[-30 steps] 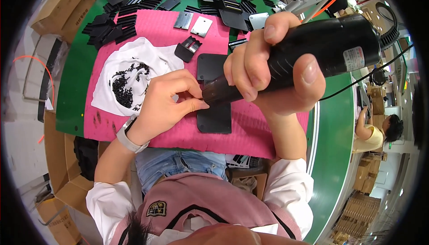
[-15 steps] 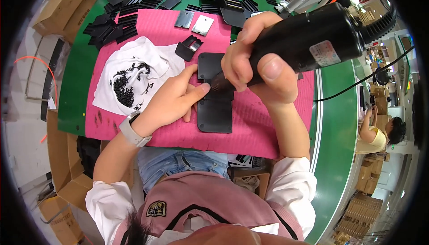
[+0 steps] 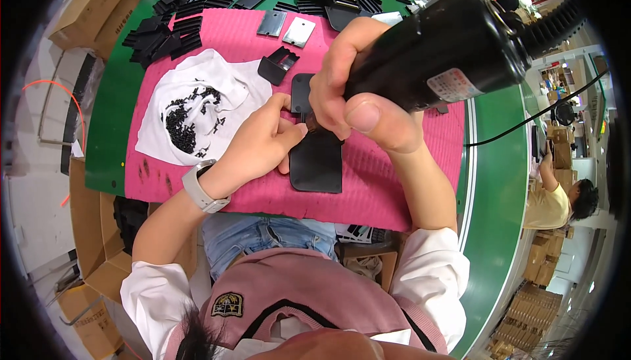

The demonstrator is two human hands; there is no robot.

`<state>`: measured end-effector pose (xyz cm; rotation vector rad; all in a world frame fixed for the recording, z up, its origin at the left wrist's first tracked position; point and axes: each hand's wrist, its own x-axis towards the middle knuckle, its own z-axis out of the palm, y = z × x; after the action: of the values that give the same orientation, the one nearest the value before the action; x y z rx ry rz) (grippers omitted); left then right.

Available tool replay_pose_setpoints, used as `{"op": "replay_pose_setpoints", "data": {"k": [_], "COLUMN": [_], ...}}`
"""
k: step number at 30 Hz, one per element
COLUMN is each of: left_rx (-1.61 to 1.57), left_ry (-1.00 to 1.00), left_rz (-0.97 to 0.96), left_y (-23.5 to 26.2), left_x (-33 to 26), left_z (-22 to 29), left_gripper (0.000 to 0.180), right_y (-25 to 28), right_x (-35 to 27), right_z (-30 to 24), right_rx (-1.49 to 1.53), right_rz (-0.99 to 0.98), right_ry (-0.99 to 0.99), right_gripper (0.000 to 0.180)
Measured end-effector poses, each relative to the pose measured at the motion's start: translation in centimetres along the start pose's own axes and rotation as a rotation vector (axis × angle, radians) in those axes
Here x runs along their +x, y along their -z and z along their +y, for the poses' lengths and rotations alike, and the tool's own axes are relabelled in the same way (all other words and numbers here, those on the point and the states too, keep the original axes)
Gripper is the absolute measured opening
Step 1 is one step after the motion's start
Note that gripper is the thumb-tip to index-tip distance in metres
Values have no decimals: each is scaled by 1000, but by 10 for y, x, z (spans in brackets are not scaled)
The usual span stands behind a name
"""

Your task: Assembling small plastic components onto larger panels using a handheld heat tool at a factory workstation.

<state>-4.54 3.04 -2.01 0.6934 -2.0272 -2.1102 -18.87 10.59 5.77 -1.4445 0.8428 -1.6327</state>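
My right hand (image 3: 371, 97) is wrapped round a thick black electric screwdriver (image 3: 420, 51), its cord leaving at the upper right. The tool slants down to the left, and its tip end is mostly hidden by my fingers. Under it lies a black hinged plate (image 3: 317, 168), two flat halves joined across the middle. My left hand (image 3: 266, 136), with a watch on its wrist, presses its fingers against the plate's left edge beside the joint. A heap of small black screws (image 3: 181, 130) rests on a white cloth (image 3: 154, 120) to the left.
A pink ribbed mat (image 3: 388, 196) covers part of the green table (image 3: 490, 182). Beyond my hands lie a black bracket (image 3: 278, 66), two metal plates (image 3: 299, 32) and piles of black parts (image 3: 158, 39). A black cable (image 3: 519, 130) crosses the right side. Another person (image 3: 559, 205) is far right.
My right hand and the screwdriver have shifted left and come closer over the plate's joint, covering more of it. My left hand stays at the plate's edge.
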Motion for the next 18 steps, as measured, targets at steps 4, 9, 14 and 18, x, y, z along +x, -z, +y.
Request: {"op": "replay_pose_setpoints", "data": {"k": [4, 9, 14, 18], "left_rx": [-3, 28, 130, 170], "left_ry": [1, -17, -62, -109], "left_rz": [2, 34, 96, 77], "left_y": [-2, -1, -7, -6], "left_x": [0, 1, -1, -5], "left_z": [1, -7, 0, 8], "left_gripper": [24, 26, 28, 27], "right_y": [0, -4, 3, 1], "right_x": [-1, -3, -6, -21], "right_z": [0, -2, -3, -56], "right_rx": [-5, -19, 17, 2], "right_rz": [3, 3, -49, 61], "right_ry": [-11, -2, 18, -67], "right_gripper": [36, 35, 41, 58]}}
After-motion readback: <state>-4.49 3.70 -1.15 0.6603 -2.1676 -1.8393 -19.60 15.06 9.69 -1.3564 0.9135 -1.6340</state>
